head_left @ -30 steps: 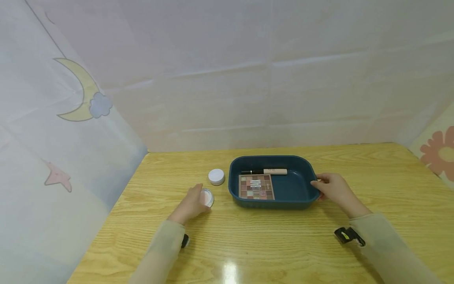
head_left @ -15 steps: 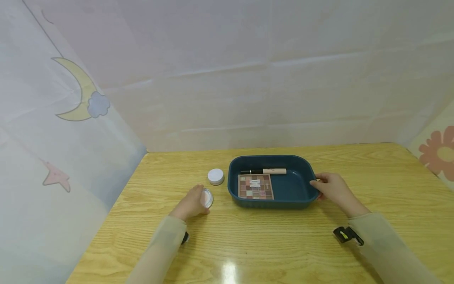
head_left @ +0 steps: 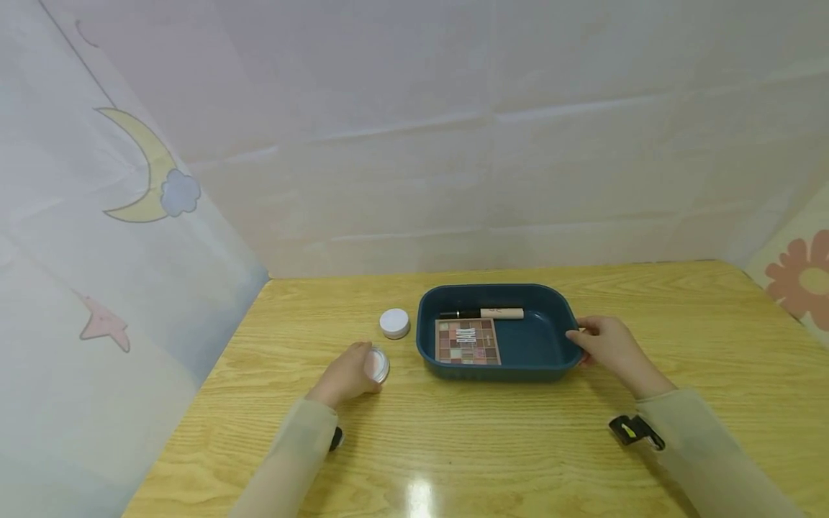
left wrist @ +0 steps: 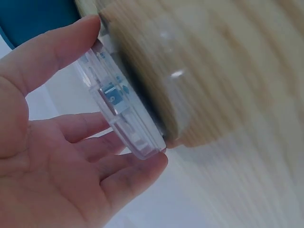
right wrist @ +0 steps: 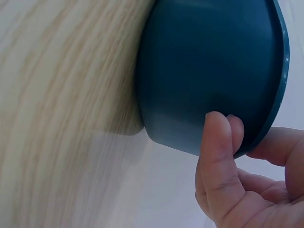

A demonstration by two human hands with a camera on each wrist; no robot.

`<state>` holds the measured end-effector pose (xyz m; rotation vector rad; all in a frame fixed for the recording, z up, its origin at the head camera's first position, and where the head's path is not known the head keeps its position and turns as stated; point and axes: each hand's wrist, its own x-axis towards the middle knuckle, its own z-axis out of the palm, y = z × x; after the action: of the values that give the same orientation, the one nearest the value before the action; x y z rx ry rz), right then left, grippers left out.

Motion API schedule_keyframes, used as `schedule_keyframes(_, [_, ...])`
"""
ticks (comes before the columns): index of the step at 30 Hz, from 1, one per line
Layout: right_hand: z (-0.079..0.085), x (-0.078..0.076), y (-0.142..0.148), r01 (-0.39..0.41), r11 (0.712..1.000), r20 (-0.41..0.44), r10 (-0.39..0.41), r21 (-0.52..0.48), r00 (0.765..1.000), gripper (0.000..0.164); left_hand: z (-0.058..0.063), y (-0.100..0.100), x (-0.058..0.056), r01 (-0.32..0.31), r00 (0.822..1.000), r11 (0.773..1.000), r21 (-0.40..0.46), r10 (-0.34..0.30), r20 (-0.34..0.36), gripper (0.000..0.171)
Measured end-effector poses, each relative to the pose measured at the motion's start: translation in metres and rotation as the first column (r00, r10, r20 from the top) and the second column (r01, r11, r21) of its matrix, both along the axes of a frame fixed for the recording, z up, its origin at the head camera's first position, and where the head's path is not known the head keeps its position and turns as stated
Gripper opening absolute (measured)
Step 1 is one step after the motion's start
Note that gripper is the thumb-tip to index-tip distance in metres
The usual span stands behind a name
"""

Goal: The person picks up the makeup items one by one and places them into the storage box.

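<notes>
My left hand (head_left: 345,373) grips a small round clear case (head_left: 377,365), with a pale top, at the left of the tabletop. In the left wrist view its thumb lies on one edge of the clear case (left wrist: 124,102) and fingertips on the opposite edge, close over the wood. My right hand (head_left: 606,345) pinches the right end of a dark blue tray (head_left: 505,373). Seen from the right wrist, the thumb is at the rim and the fingers press the outer wall of the tray (right wrist: 209,61). Inside lie an eyeshadow palette (head_left: 468,342) and a black-and-beige tube (head_left: 501,314).
A white round jar (head_left: 394,324) stands between the clear case and the tray's left end, slightly farther back. The wooden table (head_left: 453,446) meets a pale cloth backdrop (head_left: 414,216) at its back and left edges.
The left hand's thumb and fingers have drawn in slightly around the clear case, and both have shifted a little toward me. The right hand, tray and its contents stay put.
</notes>
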<state>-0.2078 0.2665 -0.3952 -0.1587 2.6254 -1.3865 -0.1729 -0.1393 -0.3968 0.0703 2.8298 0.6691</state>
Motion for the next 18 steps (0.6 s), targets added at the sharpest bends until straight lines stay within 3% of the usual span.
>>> schedule_keyframes(7, [-0.001, 0.001, 0.0, -0.006, 1.0, -0.002, 0.006, 0.006, 1.0, 0.051, 0.001, 0.001, 0.005, -0.023, 1.0, 1.0, 0.008, 0.023, -0.012, 0.081])
schedule_keyframes(18, [-0.001, 0.002, 0.0, 0.001, 1.0, 0.0, -0.001, -0.013, 1.0, 0.051, 0.016, 0.006, 0.018, 0.015, 0.999, 0.999, -0.028, -0.017, -0.049, 0.081])
